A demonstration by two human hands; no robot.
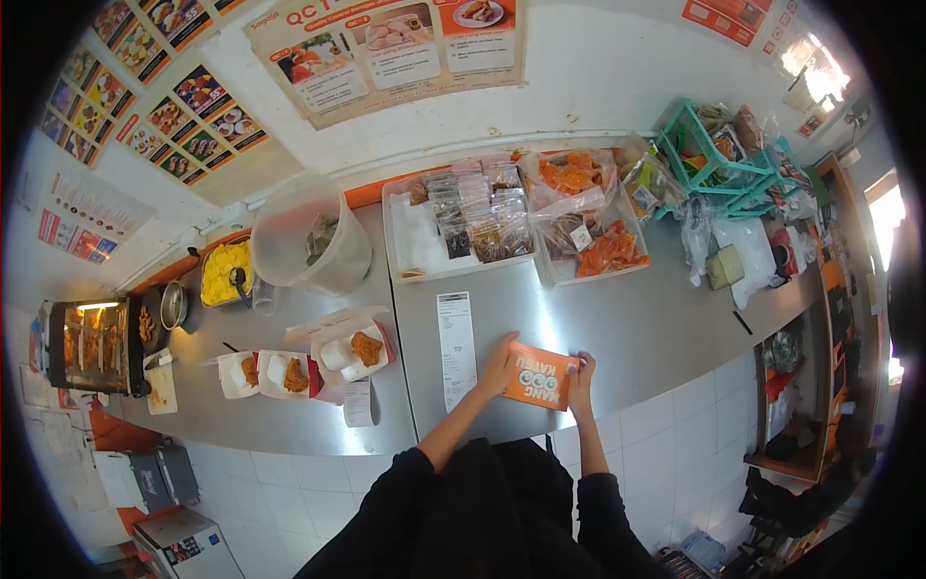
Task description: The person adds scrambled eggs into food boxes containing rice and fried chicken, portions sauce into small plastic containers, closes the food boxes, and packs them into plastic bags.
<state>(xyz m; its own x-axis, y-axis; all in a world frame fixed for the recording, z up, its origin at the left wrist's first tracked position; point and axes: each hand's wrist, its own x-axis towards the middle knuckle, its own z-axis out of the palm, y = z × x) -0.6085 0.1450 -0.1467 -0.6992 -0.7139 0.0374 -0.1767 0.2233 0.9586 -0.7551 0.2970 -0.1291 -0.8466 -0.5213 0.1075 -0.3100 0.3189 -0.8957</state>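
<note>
An orange food box (536,376) with white lettering lies between my two hands at the front edge of the steel counter. My left hand (498,368) grips its left side, and my right hand (580,383) has hold of its right side. A long printed receipt (456,349) lies flat on the counter just left of the box. Further left stand open food boxes, one of them a larger box (340,349) with rice and a piece of fried chicken (367,349). A second receipt (361,401) hangs near the counter's front edge below it.
At the back stand a white tray of sauce packets (473,217), bagged orange food (612,249) and a teal basket (702,145). A large clear tub (311,241) and a yellow-filled pan (227,271) are back left. A person's dark sleeve (805,497) shows at lower right.
</note>
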